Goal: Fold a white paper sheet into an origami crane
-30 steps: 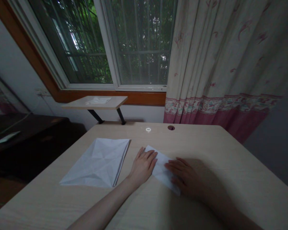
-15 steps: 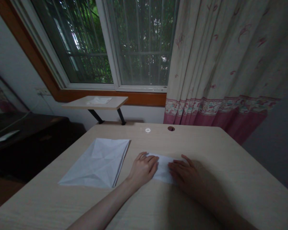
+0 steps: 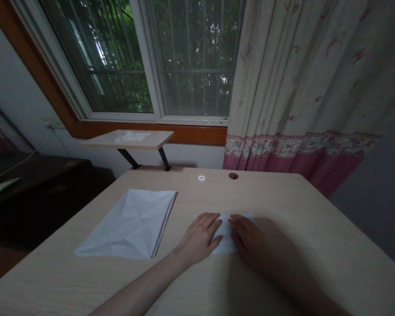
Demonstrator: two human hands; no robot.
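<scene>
A small white sheet of paper [image 3: 225,240] lies flat on the table [image 3: 197,285], partly covered by both hands. My left hand [image 3: 202,237] rests on its left part with the fingers stretched out and a little apart. Over its right part lies my right hand [image 3: 248,241], fingers extended and flat. Between the two sets of fingertips a strip of the paper shows. To the left, apart from my hands, is a stack of larger creased white sheets [image 3: 131,224].
A small raised shelf [image 3: 158,139] on black legs stands at the table's far left corner, with a crumpled white piece [image 3: 135,136] on it. The table has a round cable hole [image 3: 233,176] near its back edge. A patterned curtain [image 3: 283,109] hangs behind.
Both hands have shifted over the small paper, their fingertips now nearer each other. My right fingers lie closer together than before. The stack of larger sheets stays put; the view has shifted slightly.
</scene>
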